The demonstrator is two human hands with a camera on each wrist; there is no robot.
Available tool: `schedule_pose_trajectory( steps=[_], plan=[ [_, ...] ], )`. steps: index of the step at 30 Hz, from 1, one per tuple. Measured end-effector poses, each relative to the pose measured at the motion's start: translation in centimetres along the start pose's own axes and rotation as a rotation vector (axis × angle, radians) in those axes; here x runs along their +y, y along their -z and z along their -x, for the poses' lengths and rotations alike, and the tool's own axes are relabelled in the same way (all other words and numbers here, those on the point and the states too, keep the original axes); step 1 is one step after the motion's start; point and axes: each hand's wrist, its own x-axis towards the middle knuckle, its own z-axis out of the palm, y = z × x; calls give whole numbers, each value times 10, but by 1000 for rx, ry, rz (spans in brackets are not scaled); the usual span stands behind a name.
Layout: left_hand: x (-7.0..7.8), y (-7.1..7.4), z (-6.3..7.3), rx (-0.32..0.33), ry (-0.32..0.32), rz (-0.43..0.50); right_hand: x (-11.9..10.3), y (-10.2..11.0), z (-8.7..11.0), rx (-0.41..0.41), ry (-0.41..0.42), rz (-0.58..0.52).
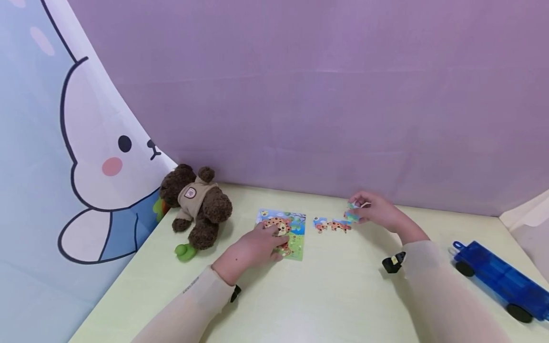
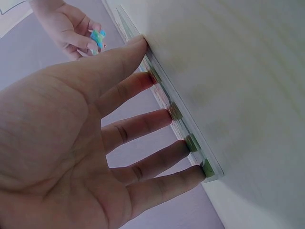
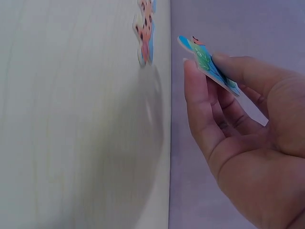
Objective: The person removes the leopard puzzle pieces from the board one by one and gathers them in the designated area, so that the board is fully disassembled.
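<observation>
A leopard picture puzzle board (image 1: 297, 247) lies flat on the table. My left hand (image 1: 256, 247) rests on it from the left, and in the left wrist view its fairly straight fingertips touch the board, the thumb at its edge. Above the table to the right, my right hand (image 1: 377, 212) pinches a blue and green puzzle piece (image 3: 205, 59) between thumb and fingers. Between the hands, two spotted orange puzzle pieces, a left one (image 1: 320, 225) and a right one (image 1: 340, 226), lie beside the board.
A brown teddy bear (image 1: 199, 197) lies at the back left, with a small green toy (image 1: 185, 252) by its feet. A blue toy wagon (image 1: 502, 276) with black wheels stands at the right. Behind the table hangs a purple cloth (image 1: 309, 109).
</observation>
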Motion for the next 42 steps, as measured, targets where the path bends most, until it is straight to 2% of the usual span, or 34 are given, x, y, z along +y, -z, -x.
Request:
schedule_pose_trajectory(
  steps=[8,15,18,23,27,42],
  plan=[
    [1,-1,1,-8,5,13,13,5,16,-38,-35,11],
    [2,1,1,-7,9,-4,25,8,22,-90,-59,29],
    [2,1,0,-10,10,-16,29,9,23,-96,-48,69],
    [2,1,0,-11,11,-12,33,8,22,-77,-24,141],
    [3,0,0,-12,14,-2,34,5,20,-80,-3,154],
    [3,1,1,1,21,17,34,2,12,-73,-8,205]
  ],
)
